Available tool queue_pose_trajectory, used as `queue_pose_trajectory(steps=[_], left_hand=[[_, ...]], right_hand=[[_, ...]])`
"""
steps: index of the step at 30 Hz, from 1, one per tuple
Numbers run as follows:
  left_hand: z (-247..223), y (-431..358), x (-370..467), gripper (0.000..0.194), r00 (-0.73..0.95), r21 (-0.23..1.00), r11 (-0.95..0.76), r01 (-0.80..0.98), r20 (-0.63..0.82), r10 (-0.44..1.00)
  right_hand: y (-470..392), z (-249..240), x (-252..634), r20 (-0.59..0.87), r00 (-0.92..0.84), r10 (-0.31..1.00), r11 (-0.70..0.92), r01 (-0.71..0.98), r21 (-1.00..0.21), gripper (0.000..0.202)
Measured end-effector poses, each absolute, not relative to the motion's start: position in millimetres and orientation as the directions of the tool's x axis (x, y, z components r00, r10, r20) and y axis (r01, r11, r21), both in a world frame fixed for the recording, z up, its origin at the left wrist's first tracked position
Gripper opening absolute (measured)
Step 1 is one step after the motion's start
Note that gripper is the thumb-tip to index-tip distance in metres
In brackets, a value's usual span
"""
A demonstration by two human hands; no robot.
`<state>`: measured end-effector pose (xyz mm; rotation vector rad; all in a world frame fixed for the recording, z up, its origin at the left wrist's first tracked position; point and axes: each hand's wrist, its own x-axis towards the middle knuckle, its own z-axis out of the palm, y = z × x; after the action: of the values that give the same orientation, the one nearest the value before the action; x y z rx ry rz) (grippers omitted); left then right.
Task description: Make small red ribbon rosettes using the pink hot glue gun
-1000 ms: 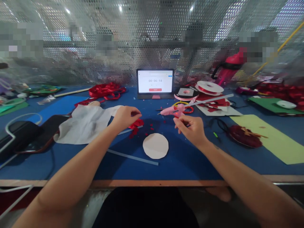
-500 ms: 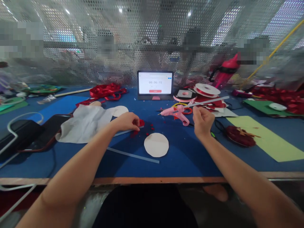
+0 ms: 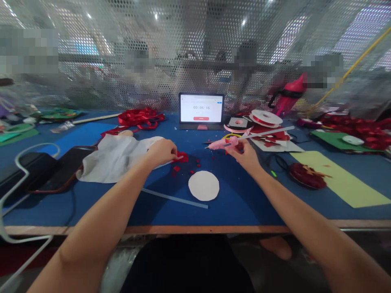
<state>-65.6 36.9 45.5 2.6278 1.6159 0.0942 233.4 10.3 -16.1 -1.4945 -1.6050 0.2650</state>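
Observation:
My right hand (image 3: 247,156) is wrapped around the handle of a pink hot glue gun (image 3: 221,143), whose nozzle points left. A long translucent glue stick (image 3: 269,132) runs out behind the gun. My left hand (image 3: 163,152) is closed, fingertips pinching a thin translucent glue stick (image 3: 181,157); part of it is hidden under the hand. Red scraps (image 3: 183,154) lie around those fingertips. Between my hands, closer to me, a white round disc (image 3: 204,186) lies flat. Another translucent stick (image 3: 177,199) rests left of the disc.
A grey-white cloth (image 3: 113,158) and a dark phone (image 3: 65,169) lie left. A tablet (image 3: 201,109) showing a timer stands at the back. Ribbon spools (image 3: 266,118), a pink bottle (image 3: 288,95), a dark red pincushion-like pad (image 3: 305,176) and yellow paper (image 3: 342,179) are right.
My right hand has moved left and down from the long glue stick to the glue gun's handle and closed on it. My left hand has shifted slightly up, with the thin stick's end.

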Motion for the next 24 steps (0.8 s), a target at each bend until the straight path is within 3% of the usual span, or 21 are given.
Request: queue_pose_trajectory(steps=[3, 5, 8, 11, 17, 21, 24], left_hand=[[47.6, 37.3, -67.0, 0.016, 0.453, 0.122, -0.456, 0.882, 0.052, 0.890], [47.5, 35.1, -63.9, 0.015, 0.462, 0.252, -0.469, 0.847, 0.088, 0.882], [39.7, 28.7, -51.4, 0.016, 0.481, 0.559, -0.453, 0.694, 0.108, 0.870], [23.9, 21.6, -34.3, 0.016, 0.481, 0.775, -0.338, 0.535, 0.050, 0.875], [10.8, 10.7, -14.7, 0.016, 0.445, 0.906, -0.217, 0.362, 0.037, 0.895], [13.3, 4.5, -10.7, 0.019, 0.539, 0.960, -0.042, 0.278, -0.119, 0.834], [9.0, 4.8, -9.2, 0.020, 0.567, 0.940, -0.142, 0.309, -0.063, 0.821]], right_hand=[[16.1, -11.3, 235.3, 0.344, 0.068, 0.936, 0.152, 0.806, -0.572, 0.046], [20.6, -7.0, 237.1, 0.238, 0.043, 0.970, 0.095, 0.835, -0.541, 0.039], [27.0, -0.9, 239.7, 0.050, -0.041, 0.998, 0.064, 0.778, -0.625, 0.032], [32.0, 4.1, 239.5, 0.008, -0.097, 0.995, 0.073, 0.692, -0.718, 0.030], [29.0, 11.6, 228.1, 0.167, 0.016, 0.986, 0.129, 0.564, -0.816, 0.031], [18.2, 10.1, 226.6, 0.157, -0.004, 0.988, 0.140, 0.472, -0.870, 0.034], [14.4, 7.0, 229.7, 0.142, -0.010, 0.990, 0.131, 0.461, -0.878, 0.033]])
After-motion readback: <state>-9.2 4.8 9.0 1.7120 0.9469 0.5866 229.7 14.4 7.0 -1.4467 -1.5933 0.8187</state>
